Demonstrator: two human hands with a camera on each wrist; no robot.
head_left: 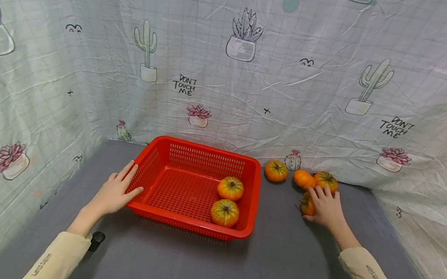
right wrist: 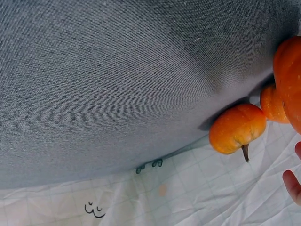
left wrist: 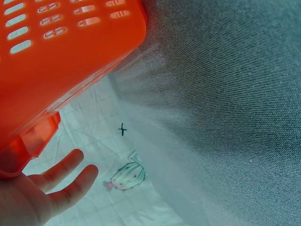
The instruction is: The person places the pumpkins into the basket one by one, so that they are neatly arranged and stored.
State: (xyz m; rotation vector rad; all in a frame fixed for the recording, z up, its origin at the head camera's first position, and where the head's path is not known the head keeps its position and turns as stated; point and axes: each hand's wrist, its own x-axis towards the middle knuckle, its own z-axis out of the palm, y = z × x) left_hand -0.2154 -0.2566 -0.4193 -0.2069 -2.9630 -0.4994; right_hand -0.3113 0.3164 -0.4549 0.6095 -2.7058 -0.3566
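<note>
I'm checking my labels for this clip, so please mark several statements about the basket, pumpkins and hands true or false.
1. Two pumpkins lie in the red basket. True.
2. The left hand holds a pumpkin. False: that hand is at the basket's left rim.
3. The right hand is at a pumpkin outside the basket. True.
4. Every pumpkin is inside the basket. False: four are outside, on the gray surface.
5. In the head view, the basket's pumpkins sit toward its right side. True.
</note>
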